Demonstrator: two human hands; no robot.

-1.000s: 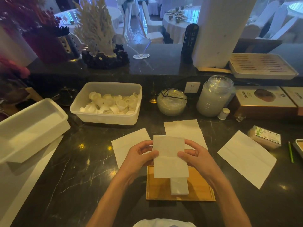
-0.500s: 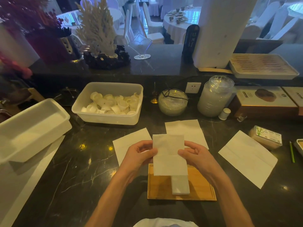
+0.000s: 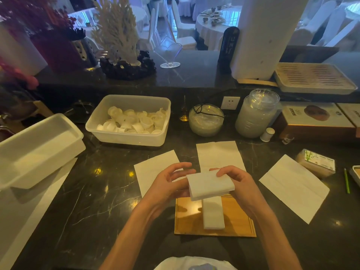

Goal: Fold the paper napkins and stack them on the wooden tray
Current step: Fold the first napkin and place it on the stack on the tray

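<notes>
- Holding a folded napkin (image 3: 210, 184) between both hands, the person keeps it raised just above the far edge of the wooden tray (image 3: 187, 217).
- The left hand (image 3: 167, 186) grips the napkin's left end; its upper fingers are loosely spread and lifted off the paper.
- The right hand (image 3: 241, 187) grips the right end, with fingers curled over the top edge and the thumb hidden beneath.
- The napkin is a thick, wide rectangle, tilted slightly so that its left end sits higher.
- A stacked napkin (image 3: 213, 213), folded into a narrow strip, lies lengthwise on the middle of the tray, its far end hidden under the held one.
- The tray rests on the dark marble bench (image 3: 87, 191), close to the person.
- Three flat napkins lie unfolded on the bench: the left sheet (image 3: 153, 168) partly behind the left hand, the middle sheet (image 3: 218, 152) beyond both hands, and the right sheet (image 3: 294, 188) well apart to the right.
- Farther back stand a plastic tub (image 3: 109, 131) of small white cups, a glass bowl (image 3: 206, 121) and a lidded jar (image 3: 257, 114).
- A tissue pack (image 3: 315, 162) sits just beyond the right sheet.
</notes>
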